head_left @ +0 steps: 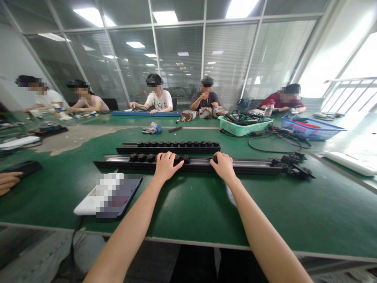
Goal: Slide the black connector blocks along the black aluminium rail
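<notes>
Near rail (197, 162) lies lengthwise on green table (188, 220). Right hand (225, 165): thumb and fingers drawn in about a dark round piece (215, 159), at the rail's channel, right of its middle. Left hand (166, 165): fingers bent over the rail left of its middle, among more round pieces (142, 158); fingertips hidden, cannot tell if gripping. Loose black parts (296, 167) at the rail's right end. Second rail (168, 150), carrying a row of similar pieces, just beyond the rail. White device (88, 203) nearer than the rail's left end. Green basket (246, 129) beyond the rail, rightward.
</notes>
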Action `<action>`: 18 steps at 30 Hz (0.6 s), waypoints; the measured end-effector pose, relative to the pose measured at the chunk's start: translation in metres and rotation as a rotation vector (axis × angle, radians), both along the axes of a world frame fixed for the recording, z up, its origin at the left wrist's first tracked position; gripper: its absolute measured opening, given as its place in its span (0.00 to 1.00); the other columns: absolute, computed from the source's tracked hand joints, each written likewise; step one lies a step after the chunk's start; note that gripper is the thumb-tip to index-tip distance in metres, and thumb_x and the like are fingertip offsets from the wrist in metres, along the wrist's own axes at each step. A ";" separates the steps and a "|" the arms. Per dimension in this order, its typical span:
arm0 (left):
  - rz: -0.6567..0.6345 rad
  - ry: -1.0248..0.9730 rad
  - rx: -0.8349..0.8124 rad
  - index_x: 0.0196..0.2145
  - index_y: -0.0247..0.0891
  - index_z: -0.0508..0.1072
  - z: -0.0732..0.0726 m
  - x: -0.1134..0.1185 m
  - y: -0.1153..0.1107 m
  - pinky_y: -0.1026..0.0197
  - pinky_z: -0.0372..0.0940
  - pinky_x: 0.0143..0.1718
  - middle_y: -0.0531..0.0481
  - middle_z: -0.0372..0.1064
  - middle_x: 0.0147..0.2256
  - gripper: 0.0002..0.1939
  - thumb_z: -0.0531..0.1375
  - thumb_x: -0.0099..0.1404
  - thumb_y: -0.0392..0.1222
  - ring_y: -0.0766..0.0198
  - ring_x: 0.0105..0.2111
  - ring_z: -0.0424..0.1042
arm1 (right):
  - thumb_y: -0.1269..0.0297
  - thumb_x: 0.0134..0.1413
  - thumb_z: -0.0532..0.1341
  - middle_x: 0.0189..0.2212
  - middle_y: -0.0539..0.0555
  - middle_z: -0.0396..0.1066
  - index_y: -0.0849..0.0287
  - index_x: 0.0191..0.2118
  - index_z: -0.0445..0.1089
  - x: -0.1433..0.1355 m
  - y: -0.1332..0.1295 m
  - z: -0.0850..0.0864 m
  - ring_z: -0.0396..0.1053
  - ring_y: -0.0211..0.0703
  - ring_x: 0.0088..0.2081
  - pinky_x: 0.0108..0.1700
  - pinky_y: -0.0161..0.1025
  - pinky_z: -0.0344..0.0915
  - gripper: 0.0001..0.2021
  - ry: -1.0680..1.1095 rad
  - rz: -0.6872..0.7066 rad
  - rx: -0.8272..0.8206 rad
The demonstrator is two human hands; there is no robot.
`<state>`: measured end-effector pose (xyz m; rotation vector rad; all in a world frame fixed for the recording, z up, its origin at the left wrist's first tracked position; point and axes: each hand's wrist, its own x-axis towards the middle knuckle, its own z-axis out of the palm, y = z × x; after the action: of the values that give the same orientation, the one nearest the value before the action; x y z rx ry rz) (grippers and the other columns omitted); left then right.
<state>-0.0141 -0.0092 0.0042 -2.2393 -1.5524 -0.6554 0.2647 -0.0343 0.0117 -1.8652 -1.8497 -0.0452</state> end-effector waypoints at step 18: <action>0.005 0.007 -0.005 0.49 0.36 0.75 0.000 -0.001 0.000 0.42 0.54 0.61 0.38 0.73 0.48 0.28 0.50 0.73 0.63 0.46 0.51 0.69 | 0.60 0.64 0.56 0.46 0.61 0.75 0.60 0.49 0.70 0.002 0.000 0.001 0.67 0.54 0.49 0.49 0.44 0.54 0.13 0.022 -0.026 0.002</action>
<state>-0.0148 -0.0092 0.0038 -2.2377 -1.5573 -0.6421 0.2670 -0.0348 0.0128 -1.8811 -1.8100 -0.0351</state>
